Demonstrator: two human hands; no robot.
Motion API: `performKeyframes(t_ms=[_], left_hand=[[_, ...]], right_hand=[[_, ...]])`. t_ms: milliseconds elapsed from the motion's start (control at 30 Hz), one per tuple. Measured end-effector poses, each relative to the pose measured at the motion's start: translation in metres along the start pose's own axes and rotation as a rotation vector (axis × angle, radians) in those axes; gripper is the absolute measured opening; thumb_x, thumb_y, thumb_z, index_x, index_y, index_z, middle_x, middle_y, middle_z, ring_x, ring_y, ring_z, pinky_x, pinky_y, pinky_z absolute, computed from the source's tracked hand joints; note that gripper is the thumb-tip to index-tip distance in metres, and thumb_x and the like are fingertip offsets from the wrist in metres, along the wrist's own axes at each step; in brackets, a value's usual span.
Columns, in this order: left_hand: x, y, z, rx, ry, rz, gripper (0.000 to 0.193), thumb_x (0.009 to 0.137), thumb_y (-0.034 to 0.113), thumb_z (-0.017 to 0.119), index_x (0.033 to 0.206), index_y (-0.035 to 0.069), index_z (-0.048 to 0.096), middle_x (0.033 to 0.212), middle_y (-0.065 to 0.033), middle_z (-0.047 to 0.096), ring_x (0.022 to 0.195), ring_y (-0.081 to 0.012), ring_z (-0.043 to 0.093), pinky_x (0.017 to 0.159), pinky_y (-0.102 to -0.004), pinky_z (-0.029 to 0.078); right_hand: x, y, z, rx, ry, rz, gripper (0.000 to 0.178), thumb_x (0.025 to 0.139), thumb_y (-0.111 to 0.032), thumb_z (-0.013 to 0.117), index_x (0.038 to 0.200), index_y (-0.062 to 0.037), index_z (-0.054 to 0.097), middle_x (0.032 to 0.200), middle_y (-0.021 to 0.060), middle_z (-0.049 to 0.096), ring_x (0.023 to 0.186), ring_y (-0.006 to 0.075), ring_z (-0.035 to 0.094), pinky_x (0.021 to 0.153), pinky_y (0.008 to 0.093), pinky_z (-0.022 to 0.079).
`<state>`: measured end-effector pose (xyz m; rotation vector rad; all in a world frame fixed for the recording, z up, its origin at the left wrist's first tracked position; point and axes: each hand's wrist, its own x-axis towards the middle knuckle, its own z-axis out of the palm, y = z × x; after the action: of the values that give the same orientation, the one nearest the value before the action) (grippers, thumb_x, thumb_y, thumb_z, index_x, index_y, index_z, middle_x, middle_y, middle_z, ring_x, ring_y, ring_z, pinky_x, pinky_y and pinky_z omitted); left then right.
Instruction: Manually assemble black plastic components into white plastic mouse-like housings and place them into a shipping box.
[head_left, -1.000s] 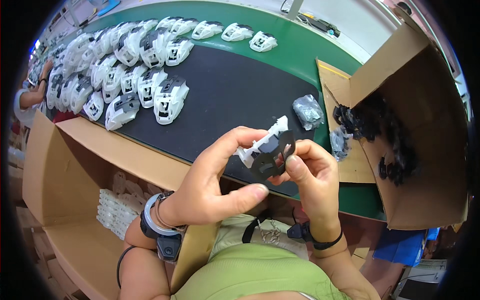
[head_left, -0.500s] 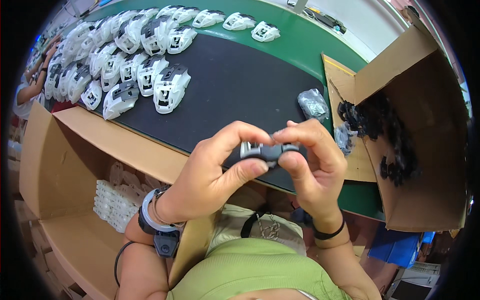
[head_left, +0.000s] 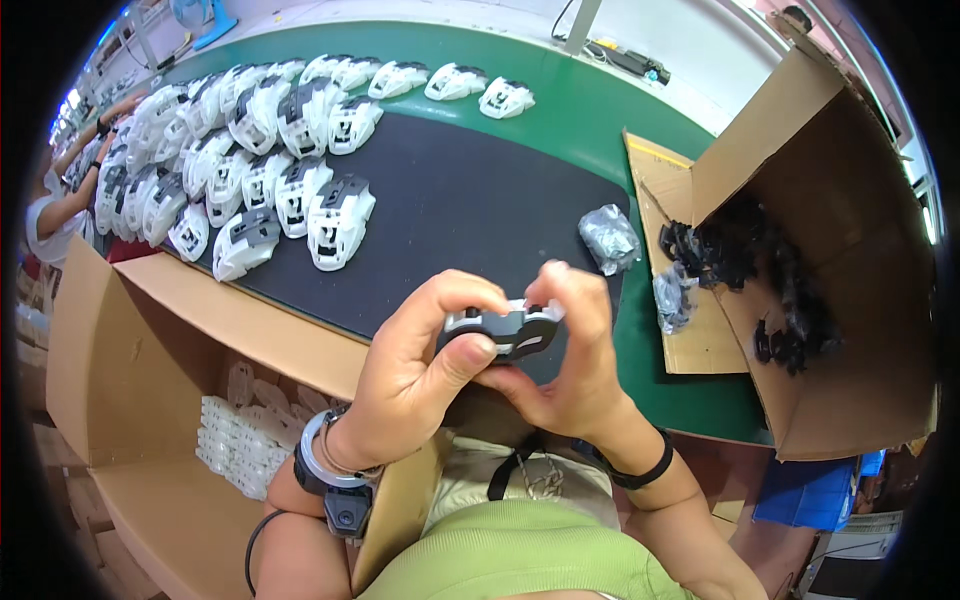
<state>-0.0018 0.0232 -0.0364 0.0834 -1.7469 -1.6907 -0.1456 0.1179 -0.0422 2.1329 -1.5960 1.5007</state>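
Note:
Between my hands, above the near edge of the black mat (head_left: 470,190), is a small white and dark grey plastic shell (head_left: 510,328) seen edge-on. My left hand (head_left: 415,345) pinches its left end, thumb in front and fingers on top. My right hand (head_left: 575,360) grips the right end, index finger at its top edge and thumb below. The fingertips partly hide the shell. Similar white shells with dark grey tops (head_left: 340,220) stand in close rows on the left of the mat.
An open carton (head_left: 860,270) at the right holds black parts (head_left: 790,300). Clear plastic bags (head_left: 610,240) lie near it. Another carton (head_left: 150,400) at lower left contains stacked white plastic pieces (head_left: 240,445). A co-worker's arms (head_left: 85,185) reach among the shells at far left.
The shell has been turned and now shows more of its white and grey side. Both hands have shifted slightly left, with the right thumb moving beneath it. The whole view has tilted a little.

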Motion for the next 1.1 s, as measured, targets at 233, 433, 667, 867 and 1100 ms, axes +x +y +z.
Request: performKeyframes(t_ms=[233,433,667,867,1100], left_hand=[[0.000,0.005,0.007,0.082,0.130,-0.077,0.057,0.077,0.015,0.071,0.122,0.006,0.037,0.103,-0.0071,0.048,0.095,-0.0155,0.050,0.084,-0.0283,0.041],[-0.002,-0.007,-0.002,-0.024,0.243,-0.135,0.055,0.078,0.004,0.065,0.124,0.003,0.034,0.108,-0.0084,0.048,0.101,-0.0171,0.049,0.089,-0.0295,0.040],[0.002,-0.007,0.001,0.175,0.362,0.036,0.060,0.082,0.008,0.058,0.133,0.008,0.027,0.133,-0.0099,0.036,0.119,-0.0226,0.040,0.098,-0.0414,0.033],[-0.034,0.038,-0.042,0.148,0.281,0.351,0.018,0.084,-0.006,0.047,0.100,-0.001,0.054,0.096,-0.0131,0.058,0.081,-0.0153,0.060,0.072,-0.0261,0.049],[-0.169,-0.057,-0.268,1.225,1.152,-0.080,0.012,0.085,0.006,0.053,0.090,-0.004,0.056,0.088,-0.0147,0.062,0.077,-0.0228,0.061,0.070,-0.0307,0.048]], right_hand=[[0.024,-0.013,0.003,-0.014,-0.014,0.031,0.077,0.066,0.003,0.066,0.132,0.0011,0.027,0.109,0.0220,0.043,0.091,0.0352,0.049,0.072,0.0369,0.048],[0.029,-0.009,0.020,0.047,-0.156,0.206,0.073,0.065,0.010,0.055,0.131,-0.0001,0.025,0.107,0.0229,0.040,0.094,0.0385,0.046,0.079,0.0395,0.043],[0.141,0.140,-0.007,0.040,-0.105,0.878,0.056,0.084,-0.034,0.060,0.122,0.0001,0.038,0.103,0.0173,0.058,0.089,0.0252,0.061,0.071,0.0416,0.052],[0.163,0.283,0.020,-0.321,-0.421,1.203,0.077,0.082,-0.044,0.058,0.131,0.0086,0.029,0.123,0.0259,0.047,0.111,0.0340,0.050,0.092,0.0431,0.041],[0.121,0.145,-0.021,-0.488,-0.537,0.333,0.064,0.082,-0.030,0.062,0.131,0.0021,0.034,0.128,0.0251,0.041,0.121,0.0334,0.041,0.101,0.0363,0.031]])
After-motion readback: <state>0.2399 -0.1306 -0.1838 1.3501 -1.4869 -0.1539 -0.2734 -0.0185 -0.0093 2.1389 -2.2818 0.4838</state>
